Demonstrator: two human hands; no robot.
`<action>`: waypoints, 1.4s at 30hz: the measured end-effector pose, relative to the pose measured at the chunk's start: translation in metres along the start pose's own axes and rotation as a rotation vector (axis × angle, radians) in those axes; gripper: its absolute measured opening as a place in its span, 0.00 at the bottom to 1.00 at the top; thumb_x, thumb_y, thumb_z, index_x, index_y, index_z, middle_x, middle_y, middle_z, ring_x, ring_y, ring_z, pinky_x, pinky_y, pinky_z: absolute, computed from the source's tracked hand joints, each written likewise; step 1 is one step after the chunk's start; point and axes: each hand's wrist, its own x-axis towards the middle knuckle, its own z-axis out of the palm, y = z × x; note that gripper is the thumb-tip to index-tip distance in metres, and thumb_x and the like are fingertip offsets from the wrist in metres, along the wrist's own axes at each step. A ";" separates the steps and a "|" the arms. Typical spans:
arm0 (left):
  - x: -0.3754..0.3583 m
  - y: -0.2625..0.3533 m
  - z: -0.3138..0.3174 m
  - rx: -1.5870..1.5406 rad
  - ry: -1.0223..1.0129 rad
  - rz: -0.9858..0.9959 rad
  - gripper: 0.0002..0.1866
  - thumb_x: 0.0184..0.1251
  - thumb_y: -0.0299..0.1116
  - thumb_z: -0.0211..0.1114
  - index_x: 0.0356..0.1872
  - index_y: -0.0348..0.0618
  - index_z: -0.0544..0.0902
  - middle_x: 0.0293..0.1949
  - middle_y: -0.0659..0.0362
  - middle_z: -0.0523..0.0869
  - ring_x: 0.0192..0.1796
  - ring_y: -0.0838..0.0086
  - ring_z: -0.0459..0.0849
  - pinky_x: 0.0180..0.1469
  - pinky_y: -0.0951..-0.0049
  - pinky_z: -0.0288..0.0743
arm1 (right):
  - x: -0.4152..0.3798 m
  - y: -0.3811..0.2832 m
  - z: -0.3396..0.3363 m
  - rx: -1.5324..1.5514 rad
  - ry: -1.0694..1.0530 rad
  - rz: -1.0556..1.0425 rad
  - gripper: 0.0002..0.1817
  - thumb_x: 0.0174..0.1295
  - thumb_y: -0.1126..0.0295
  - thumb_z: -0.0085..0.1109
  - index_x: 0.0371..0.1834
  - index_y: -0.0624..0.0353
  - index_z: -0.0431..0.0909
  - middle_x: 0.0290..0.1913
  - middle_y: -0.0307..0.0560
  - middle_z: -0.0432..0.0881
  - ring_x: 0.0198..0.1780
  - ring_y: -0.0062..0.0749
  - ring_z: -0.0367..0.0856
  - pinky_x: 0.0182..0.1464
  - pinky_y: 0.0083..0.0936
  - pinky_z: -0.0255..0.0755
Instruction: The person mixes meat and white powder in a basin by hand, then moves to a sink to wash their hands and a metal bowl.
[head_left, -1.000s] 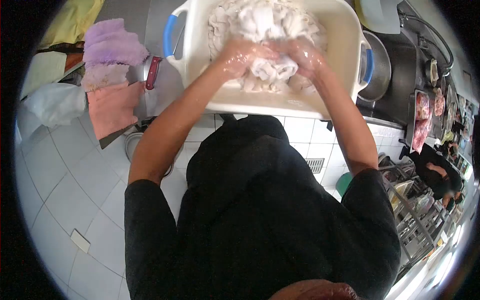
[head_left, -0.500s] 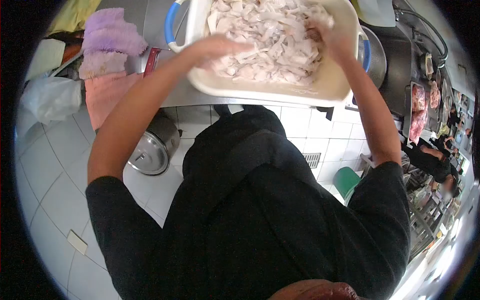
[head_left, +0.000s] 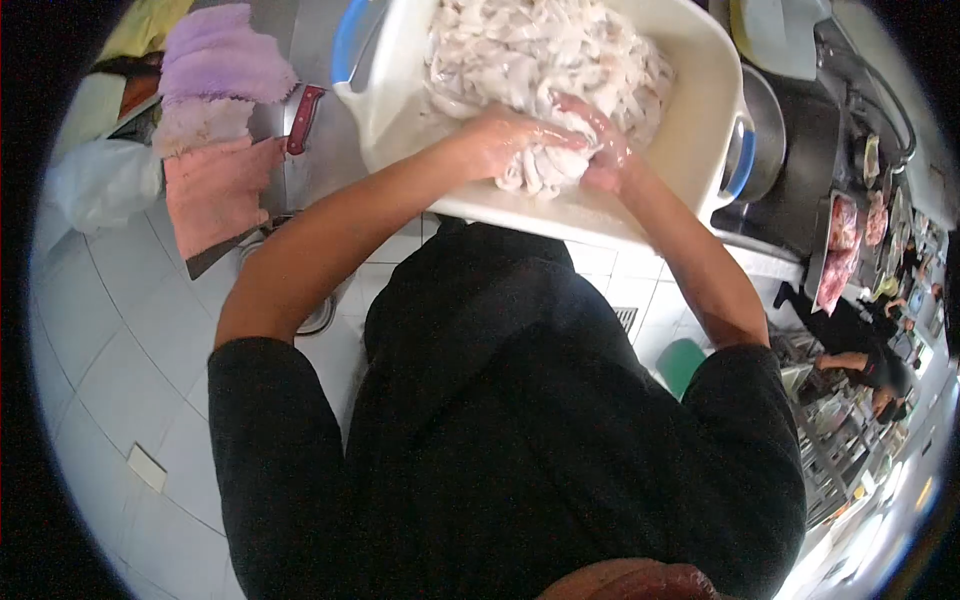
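A large cream tub [head_left: 695, 130] with blue handles holds a heap of wet, pale meat strips [head_left: 530, 50]. At the tub's near side, my left hand [head_left: 490, 142] curls around a bunch of strips [head_left: 545, 172] from the left. My right hand [head_left: 608, 150] closes on the same bunch from the right, its fingers bent among the strips. Both hands look wet, and some fingertips are buried in the meat. The bunch bulges out below and between the two hands.
A red-handled knife [head_left: 305, 120] lies on the metal counter left of the tub, beside purple [head_left: 222, 55] and orange [head_left: 215, 195] cloths. A metal bowl [head_left: 765, 130] sits behind the right handle. Trays of red meat [head_left: 838, 255] and a person in black [head_left: 850, 330] are farther right.
Both hands have moved inward and nearer to me, from apart over the heap to together around a bunch of strips. The tub now sits slightly turned, its right side nearer to me.
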 end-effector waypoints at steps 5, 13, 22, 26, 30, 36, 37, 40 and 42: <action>0.012 -0.002 -0.016 -0.007 -0.017 0.322 0.15 0.58 0.23 0.64 0.43 0.21 0.77 0.37 0.45 0.84 0.37 0.61 0.87 0.41 0.68 0.85 | -0.014 -0.069 0.015 -0.406 -0.032 -0.241 0.20 0.60 0.66 0.60 0.50 0.69 0.74 0.45 0.53 0.80 0.43 0.36 0.83 0.43 0.31 0.82; -0.056 0.068 0.013 -0.079 0.203 0.346 0.18 0.61 0.36 0.64 0.44 0.29 0.78 0.37 0.52 0.83 0.35 0.69 0.83 0.34 0.71 0.79 | -0.020 -0.149 0.057 -0.909 0.475 -0.336 0.26 0.60 0.60 0.59 0.48 0.77 0.75 0.48 0.57 0.80 0.50 0.35 0.77 0.54 0.27 0.68; -0.054 0.077 -0.017 0.122 0.586 0.348 0.28 0.60 0.43 0.65 0.55 0.30 0.73 0.46 0.46 0.81 0.49 0.63 0.80 0.50 0.65 0.76 | -0.022 -0.160 0.062 -0.119 0.623 -0.502 0.31 0.62 0.46 0.53 0.47 0.71 0.77 0.50 0.56 0.79 0.50 0.38 0.76 0.54 0.30 0.67; -0.028 0.018 -0.067 0.565 0.189 0.242 0.39 0.58 0.57 0.63 0.60 0.34 0.69 0.52 0.44 0.77 0.56 0.64 0.77 0.58 0.61 0.73 | -0.035 -0.141 -0.020 -0.220 0.543 -0.319 0.23 0.63 0.56 0.53 0.51 0.65 0.73 0.48 0.47 0.77 0.47 0.33 0.78 0.48 0.31 0.74; -0.015 -0.010 -0.050 0.845 0.008 0.028 0.37 0.55 0.50 0.68 0.59 0.32 0.70 0.56 0.44 0.76 0.61 0.58 0.72 0.61 0.60 0.70 | -0.060 -0.057 -0.025 -0.819 0.221 -0.060 0.25 0.69 0.55 0.42 0.59 0.63 0.69 0.55 0.50 0.75 0.53 0.32 0.74 0.56 0.30 0.68; 0.007 0.000 0.002 0.193 -0.076 0.057 0.32 0.49 0.33 0.73 0.53 0.25 0.72 0.52 0.46 0.78 0.54 0.57 0.77 0.46 0.57 0.80 | -0.030 -0.043 0.050 0.155 0.176 0.385 0.24 0.66 0.55 0.45 0.57 0.61 0.71 0.52 0.52 0.78 0.49 0.35 0.80 0.48 0.32 0.77; 0.005 0.003 0.000 0.097 -0.075 0.113 0.31 0.46 0.29 0.75 0.51 0.24 0.72 0.47 0.45 0.80 0.47 0.59 0.80 0.44 0.61 0.81 | -0.036 -0.058 0.068 0.095 0.279 0.295 0.19 0.67 0.63 0.43 0.54 0.62 0.72 0.49 0.53 0.79 0.44 0.35 0.82 0.48 0.31 0.78; -0.007 0.004 0.001 0.000 0.023 0.309 0.29 0.40 0.21 0.75 0.47 0.24 0.73 0.42 0.47 0.82 0.39 0.62 0.84 0.40 0.67 0.83 | -0.028 -0.052 0.063 0.201 0.164 0.250 0.18 0.66 0.66 0.44 0.55 0.65 0.70 0.49 0.54 0.78 0.46 0.34 0.81 0.48 0.29 0.78; -0.007 0.006 0.000 -0.021 0.083 0.425 0.27 0.40 0.17 0.74 0.46 0.25 0.74 0.40 0.47 0.83 0.38 0.64 0.85 0.38 0.67 0.83 | -0.035 -0.071 0.071 -0.045 0.273 0.210 0.17 0.61 0.63 0.54 0.43 0.69 0.76 0.34 0.48 0.81 0.30 0.31 0.80 0.38 0.31 0.78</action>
